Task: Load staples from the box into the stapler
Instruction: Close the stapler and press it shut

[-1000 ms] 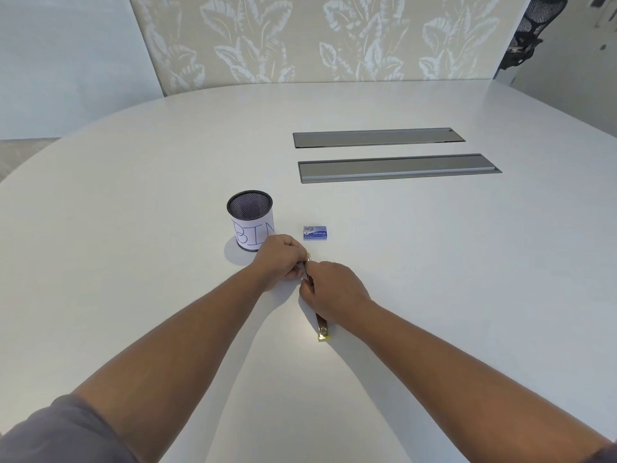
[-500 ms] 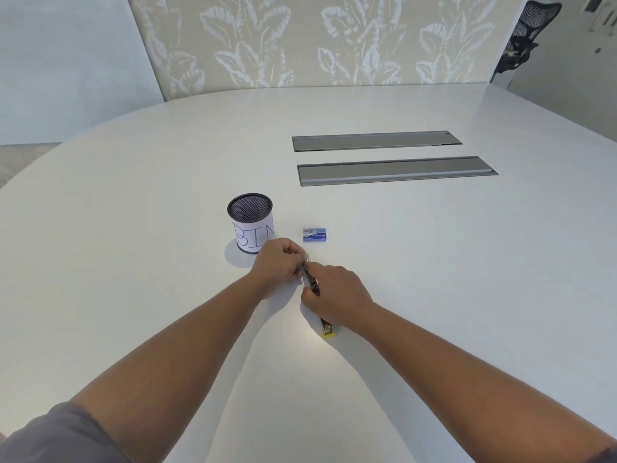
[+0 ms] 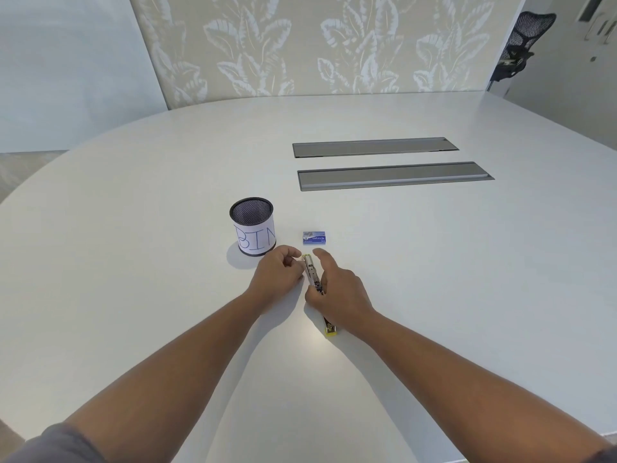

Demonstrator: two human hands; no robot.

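A stapler [image 3: 313, 275] lies opened flat on the white table [image 3: 434, 279], its metal staple channel facing up and its yellow end [image 3: 331, 331] toward me. My right hand [image 3: 337, 289] rests over the stapler's middle, index finger stretched forward beside the channel. My left hand [image 3: 278, 274] pinches at the channel's far left tip; whether it holds staples is too small to tell. The small blue staple box [image 3: 314, 237] sits closed on the table just beyond both hands.
A black mesh cup [image 3: 252, 225] with a paper label reading BIN stands left of the staple box. Two long grey cable hatches [image 3: 394, 175] are set into the table farther back. A black office chair [image 3: 521, 45] stands at the far right.
My right hand has opened its grip and extended its index finger forward along the stapler. More of the metal channel shows between my hands. The left hand stays at the tip.
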